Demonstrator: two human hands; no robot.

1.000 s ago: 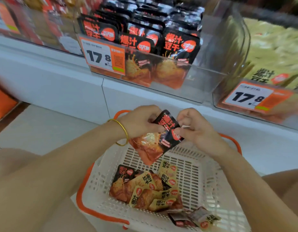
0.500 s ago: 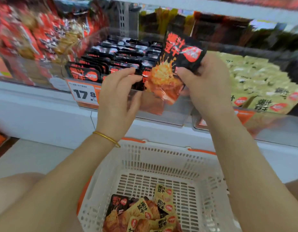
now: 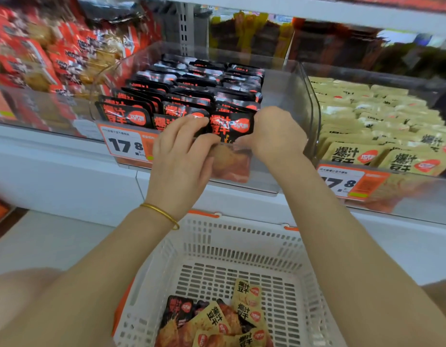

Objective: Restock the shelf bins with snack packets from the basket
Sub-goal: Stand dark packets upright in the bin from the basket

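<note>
Your left hand (image 3: pixel 184 156) and right hand (image 3: pixel 275 136) both hold one black-and-orange snack packet (image 3: pixel 229 126) upright at the front of the clear bin (image 3: pixel 292 96), in its right-hand row, with its lower half behind the bin's front wall. Your left fingers (image 3: pixel 181 126) and thumb pinch its left edge, and your right fingers are curled round its right edge. Below the bin, the white basket (image 3: pixel 242 236) holds loose packets (image 3: pixel 216 319), black and yellow. Right of the bin stand rows of yellow packs (image 3: pixel 367 116)
</note>
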